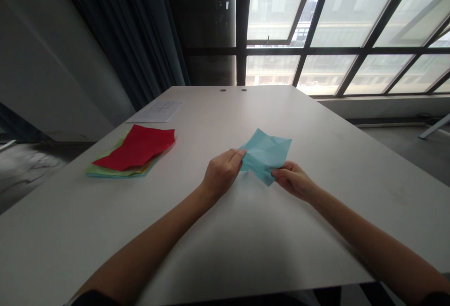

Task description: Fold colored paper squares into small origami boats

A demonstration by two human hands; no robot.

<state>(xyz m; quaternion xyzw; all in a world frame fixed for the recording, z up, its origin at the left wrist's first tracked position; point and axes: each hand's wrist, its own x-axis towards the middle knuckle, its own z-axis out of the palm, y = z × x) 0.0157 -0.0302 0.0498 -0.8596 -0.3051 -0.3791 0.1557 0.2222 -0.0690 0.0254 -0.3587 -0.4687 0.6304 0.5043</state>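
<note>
A light blue sheet point(267, 152), creased and partly bent, is held up over the middle of the white table. My left hand point(225, 171) pinches its left edge between thumb and fingers. At the lower right corner of the sheet, my right hand point(292, 179) grips it, fingers closed. Off to the left lies a red sheet point(140, 146), slightly wrinkled, on top of a small stack of green, orange and light blue sheets point(105, 173).
A printed white paper point(158, 111) lies near the table's left edge, behind the coloured stack. The white table point(218, 114) has two round holes at its far end. Beyond it are a dark blue curtain point(130, 29) and large windows point(337, 11).
</note>
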